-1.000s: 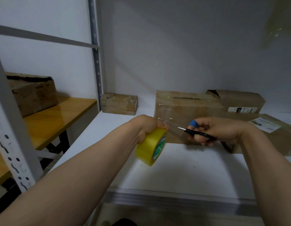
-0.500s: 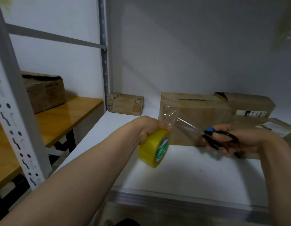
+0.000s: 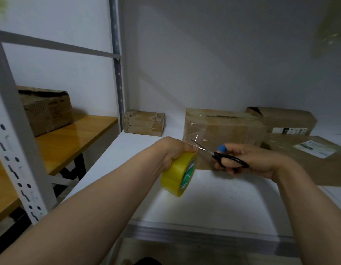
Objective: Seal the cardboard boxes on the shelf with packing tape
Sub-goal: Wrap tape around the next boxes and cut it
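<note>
My left hand (image 3: 172,153) grips a yellow roll of clear packing tape (image 3: 178,175) above the white shelf (image 3: 213,203). A clear strip of tape (image 3: 193,133) runs from the roll up to the left front corner of the middle cardboard box (image 3: 229,131). My right hand (image 3: 248,161) holds black-handled scissors (image 3: 219,154), a blue cover on one finger. The blades point left and touch the strip just beside the roll. Clear tape lies along the top seam of the box.
Two more cardboard boxes (image 3: 288,120) (image 3: 318,157) sit to the right, both with labels. A small flat box (image 3: 144,123) stands at the back left. A grey shelf upright (image 3: 16,150) is at left, with a wooden table (image 3: 70,136) and a worn box (image 3: 45,109) beyond.
My right hand drew back to the right with the scissors, then came back left so the blades meet the strip by the roll. The roll stayed nearly still.
</note>
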The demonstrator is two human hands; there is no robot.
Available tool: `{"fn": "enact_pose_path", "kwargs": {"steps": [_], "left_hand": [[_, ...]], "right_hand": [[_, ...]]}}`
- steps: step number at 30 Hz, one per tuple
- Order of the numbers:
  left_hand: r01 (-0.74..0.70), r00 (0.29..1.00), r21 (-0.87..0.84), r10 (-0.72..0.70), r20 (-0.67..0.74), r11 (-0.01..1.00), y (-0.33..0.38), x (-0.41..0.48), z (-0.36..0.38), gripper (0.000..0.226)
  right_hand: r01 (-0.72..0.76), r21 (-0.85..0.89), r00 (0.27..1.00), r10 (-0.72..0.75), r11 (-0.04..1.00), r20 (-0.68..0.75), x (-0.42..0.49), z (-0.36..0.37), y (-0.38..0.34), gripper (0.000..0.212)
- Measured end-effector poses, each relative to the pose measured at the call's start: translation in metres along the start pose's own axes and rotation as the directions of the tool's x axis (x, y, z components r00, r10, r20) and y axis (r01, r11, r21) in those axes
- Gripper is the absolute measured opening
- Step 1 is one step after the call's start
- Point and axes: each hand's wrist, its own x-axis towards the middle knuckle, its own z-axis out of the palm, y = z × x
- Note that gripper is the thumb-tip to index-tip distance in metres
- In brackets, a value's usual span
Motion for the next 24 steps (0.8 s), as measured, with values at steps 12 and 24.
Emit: {"fn": "enact_pose_path", "kwargs": {"steps": [12,24], "left_hand": [[-0.022,0.999,0.028,0.021,0.031,0.999,0.004,-0.005,0.002,0.035],[0.031,0.99,0.196,-0.057,0.129,0.98,0.009,-0.004,-0.008,0.057]], "right_hand": [[0.0,-0.032,0.999,-0.002,0.999,-0.052,0.005,-0.005,0.004,0.059],[-0.07,-0.075,0.994,0.063,0.995,-0.087,0.004,-0.008,0.004,0.029]]}}
